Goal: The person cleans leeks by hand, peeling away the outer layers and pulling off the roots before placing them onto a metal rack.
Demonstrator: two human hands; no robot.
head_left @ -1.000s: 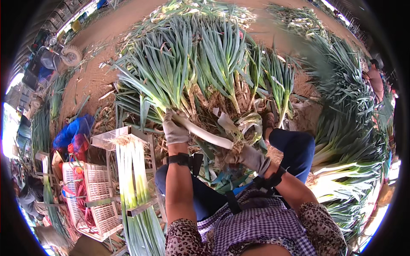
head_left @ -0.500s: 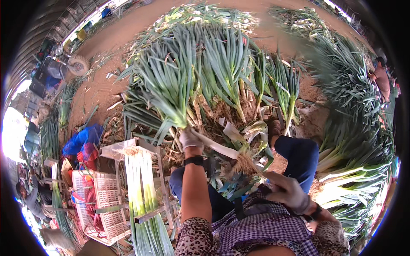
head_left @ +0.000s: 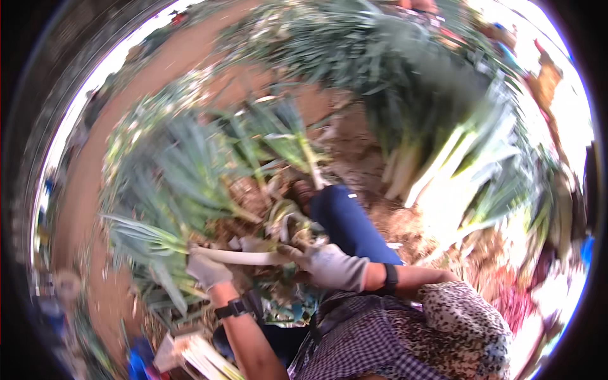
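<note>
Bare reddish-brown earth [head_left: 190,69] carries everything, showing plainly in the upper left and centre of the frame. Leeks [head_left: 171,183] lie heaped on it at centre left, more leeks [head_left: 437,158] in a pile at upper right, blurred. Brown trimmings [head_left: 405,221] litter the ground at centre, between the two heaps.

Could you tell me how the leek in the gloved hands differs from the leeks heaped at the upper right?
The held leek lies level, alone, gripped by the left hand and right hand; the heaped leeks slant together on the soil, untouched. The held one is sharper, the heap blurred. Both have white shafts and green leaves.
</note>
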